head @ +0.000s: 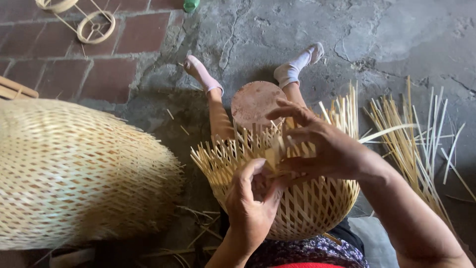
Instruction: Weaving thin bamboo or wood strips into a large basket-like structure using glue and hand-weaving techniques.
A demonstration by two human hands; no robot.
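A half-woven bamboo basket (310, 208) rests in my lap, its loose strip ends sticking up around the rim. My left hand (250, 201) presses against the basket's near side, fingers curled on a strip. My right hand (322, 146) reaches over the top and pinches the upright strips near the rim. A round brownish form (255, 101) shows behind the strips, between my legs.
A large finished woven basket (74, 173) lies on its side at the left. Loose bamboo strips (416, 134) are piled on the concrete floor at the right. My socked feet (297, 64) stretch ahead. A small bamboo ring frame (96, 27) sits on red tiles at top left.
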